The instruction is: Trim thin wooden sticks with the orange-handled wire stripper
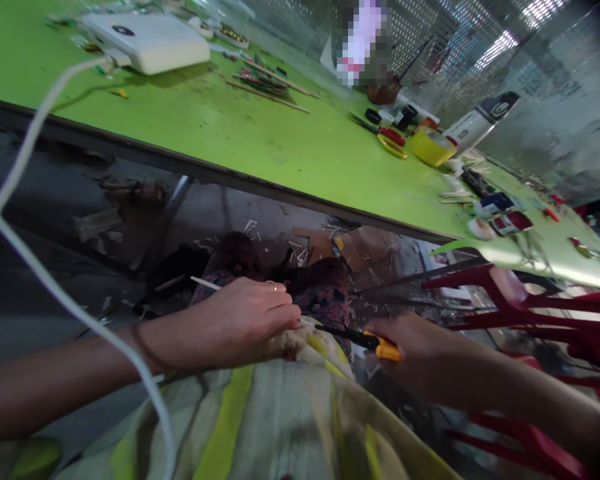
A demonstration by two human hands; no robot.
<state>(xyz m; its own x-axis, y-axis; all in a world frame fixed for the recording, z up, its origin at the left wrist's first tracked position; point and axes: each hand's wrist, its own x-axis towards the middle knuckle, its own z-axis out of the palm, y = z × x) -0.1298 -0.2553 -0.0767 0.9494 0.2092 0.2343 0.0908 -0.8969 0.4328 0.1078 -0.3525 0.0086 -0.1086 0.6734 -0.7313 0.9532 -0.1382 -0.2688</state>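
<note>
My left hand (253, 307) is closed above my lap, its fingers curled down and their tips hidden. A thin white stick (205, 283) pokes out behind it, apparently held in the palm. To the right, my right hand (410, 347) grips what look like long-nose pliers (365, 339), with orange-yellow handles and dark pointed jaws. The jaws point left toward my left fingertips, a short gap away. Whether they are parted I cannot make out. Under both hands lies the patterned cloth (280, 413) of my clothing.
Ahead stands a green table (260, 147) with a white power bank (150, 40), scissors (390, 140), yellow tape (433, 145) and small jars (510, 220). A white cable (70, 300) hangs across my left side. Red chairs (510, 293) stand right; scraps litter the floor.
</note>
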